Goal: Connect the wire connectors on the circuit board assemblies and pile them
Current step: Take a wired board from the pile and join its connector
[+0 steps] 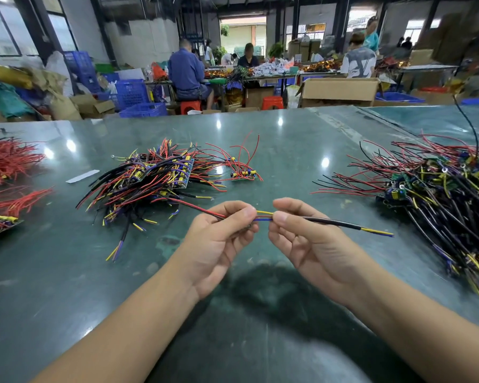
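Green table [260, 139], wires [264, 216] between fingers [244, 214]

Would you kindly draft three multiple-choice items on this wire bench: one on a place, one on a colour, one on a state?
1. Where is the lone small circuit board?
A. right of the middle pile
B. in a box
C. under the right hand

2. Which colours show on the wires between the hands?
A. green, white
B. yellow, blue
C. orange, grey

3. What is the right hand doing?
A. lying flat
B. pinching the black sleeve
C. pointing

Key: 1 A, it sits beside the middle pile; 2 B, both colours show; 3 B, fingertips grip the black sleeve.
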